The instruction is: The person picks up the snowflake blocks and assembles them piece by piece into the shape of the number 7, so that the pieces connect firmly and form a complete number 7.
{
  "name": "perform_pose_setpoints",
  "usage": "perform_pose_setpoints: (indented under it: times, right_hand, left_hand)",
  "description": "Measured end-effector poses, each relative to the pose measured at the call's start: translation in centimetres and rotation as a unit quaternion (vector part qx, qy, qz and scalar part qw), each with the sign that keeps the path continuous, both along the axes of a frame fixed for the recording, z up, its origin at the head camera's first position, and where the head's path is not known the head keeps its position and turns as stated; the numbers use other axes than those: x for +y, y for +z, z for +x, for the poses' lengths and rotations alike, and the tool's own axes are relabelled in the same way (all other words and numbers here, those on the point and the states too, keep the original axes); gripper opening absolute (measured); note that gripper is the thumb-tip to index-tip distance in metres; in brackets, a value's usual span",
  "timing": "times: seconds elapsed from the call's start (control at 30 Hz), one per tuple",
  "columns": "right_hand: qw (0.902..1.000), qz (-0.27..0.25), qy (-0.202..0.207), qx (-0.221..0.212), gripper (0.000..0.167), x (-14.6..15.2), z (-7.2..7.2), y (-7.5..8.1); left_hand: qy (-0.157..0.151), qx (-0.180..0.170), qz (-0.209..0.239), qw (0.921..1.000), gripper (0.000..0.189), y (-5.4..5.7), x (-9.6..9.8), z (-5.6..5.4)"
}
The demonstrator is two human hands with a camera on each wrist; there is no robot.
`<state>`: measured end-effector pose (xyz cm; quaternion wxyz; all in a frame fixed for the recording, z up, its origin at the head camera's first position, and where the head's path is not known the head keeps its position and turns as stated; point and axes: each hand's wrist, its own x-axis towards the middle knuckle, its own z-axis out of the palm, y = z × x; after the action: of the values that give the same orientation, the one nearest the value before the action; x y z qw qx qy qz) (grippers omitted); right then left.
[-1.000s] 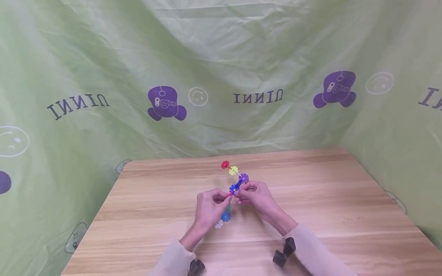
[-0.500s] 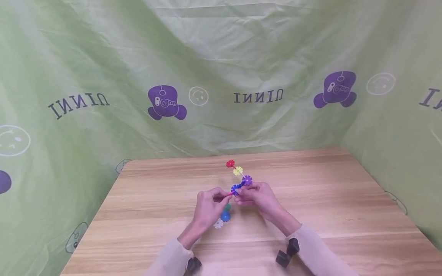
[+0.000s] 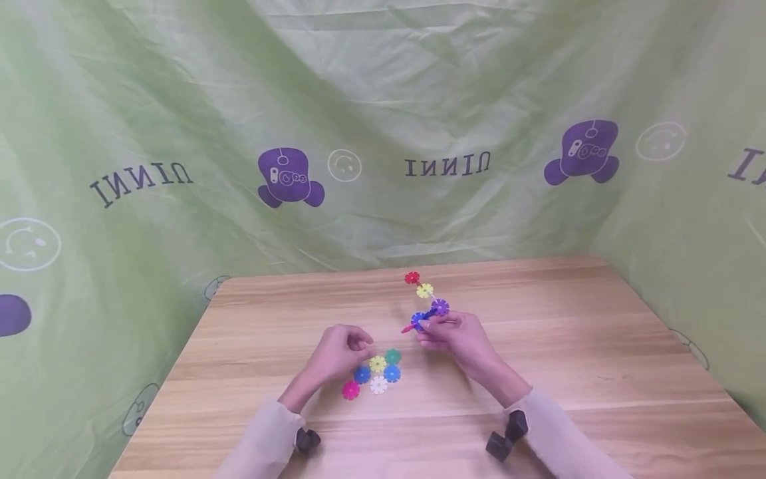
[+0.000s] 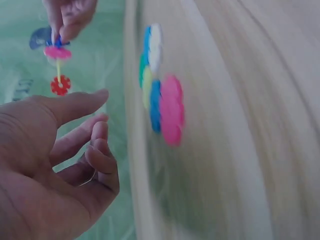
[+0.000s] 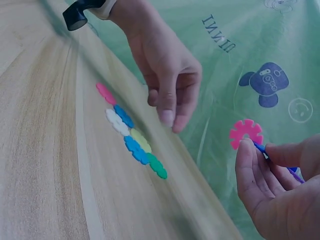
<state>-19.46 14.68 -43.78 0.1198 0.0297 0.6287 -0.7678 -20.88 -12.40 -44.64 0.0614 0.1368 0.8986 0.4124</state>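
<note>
My right hand (image 3: 457,336) pinches a chain of interlocking plastic snowflake discs above the table. A red disc (image 3: 411,278) is at its far end, followed by a yellow disc (image 3: 424,291), a purple disc (image 3: 440,307) and a blue disc (image 3: 417,321). A pink disc (image 5: 246,133) sticks out at the near end, beside the right fingertips. My left hand (image 3: 341,349) hovers to the left with nothing in it; thumb and fingers stand apart in the left wrist view. Just beyond its fingertips, loose discs lie flat: green (image 3: 392,357), white (image 3: 378,385), pink (image 3: 350,390), yellow and blue.
The wooden table (image 3: 251,399) carries the loose discs near its middle. A green printed curtain (image 3: 383,219) hangs behind its back edge and at both sides. Black wrist devices (image 3: 507,436) hang below the light sleeves (image 3: 556,426).
My left hand has let go of the pink disc and moved left, uncovering the loose discs. My right hand has shifted slightly right with the chain, the pink disc now on it.
</note>
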Motion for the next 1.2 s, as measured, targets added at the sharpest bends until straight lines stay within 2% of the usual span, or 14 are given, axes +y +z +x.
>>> perform_pose_setpoints:
  times: [0.2,0.4,0.67,0.77,0.83,0.93,1.03,1.1,1.2]
  right_hand:
    - [0.9998,-0.017,0.003,0.003,0.021,0.1,-0.1,0.1]
    - [0.9997,-0.023,0.003,0.002,0.019,0.1,-0.1,0.2]
    - [0.9998,-0.02,0.0,0.0,0.015,-0.2,-0.1,0.4]
    - [0.9998,-0.018,-0.001,0.002,0.015,-0.2,-0.1,0.5]
    - [0.9998,-0.017,-0.003,0.004,0.015,-0.2,-0.1,0.6]
    - [0.9999,-0.015,0.0,0.007,0.016,-0.2,-0.1,0.6]
    - [0.9999,-0.013,0.004,0.009,0.018,-0.3,-0.1,0.6]
    - [0.9999,-0.007,0.005,0.008,0.02,-0.4,0.0,0.5]
    - [1.0,0.0,0.003,0.005,0.023,-0.4,0.0,0.5]
  left_hand:
    - [-0.027,-0.026,-0.015,0.9992,0.012,-1.2,-0.9,-0.7]
    - [-0.051,-0.01,-0.022,0.9984,0.02,-2.0,-0.7,-0.7]
    - [-0.051,-0.015,-0.051,0.9973,0.023,-2.0,-0.2,-0.6]
    - [-0.052,-0.02,-0.048,0.9973,0.021,-1.9,0.0,-0.6]
    - [-0.047,-0.022,-0.029,0.9982,0.02,-1.7,0.0,-0.6]
    - [-0.02,-0.036,0.015,0.999,0.016,-1.4,0.0,-0.5]
    - [0.012,-0.064,0.074,0.9951,0.014,-1.0,-0.1,-0.3]
    - [0.024,-0.099,0.127,0.9867,0.018,-0.8,0.0,-0.2]
    - [0.027,-0.147,0.199,0.9684,0.023,-0.6,0.4,0.0]
